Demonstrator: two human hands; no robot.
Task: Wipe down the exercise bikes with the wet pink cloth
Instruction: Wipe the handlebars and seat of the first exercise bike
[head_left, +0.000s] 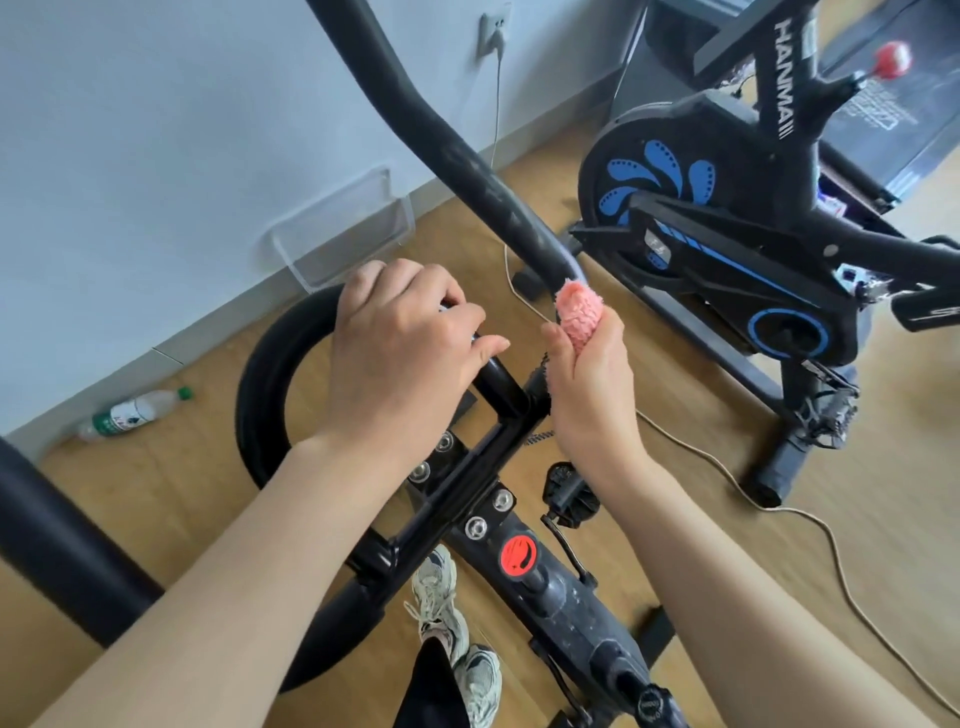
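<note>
Pink cloth (581, 317) sits bunched in the right hand (592, 384), whose fingers curl round it. Nearest me, at six o'clock from the hands, the near bike (571, 608) carries a red knob (518, 555). Above it, the cloth's fluffy end pokes out at twelve o'clock, against the lower end of the curved handlebar (457, 156). Just beside it at nine o'clock, the left hand (400, 353) grips the bar's middle section, fingers wrapped over. Farther off at two o'clock stands a second bike (727, 234). At nine o'clock a bottle (132, 415) lies by the wall.
</note>
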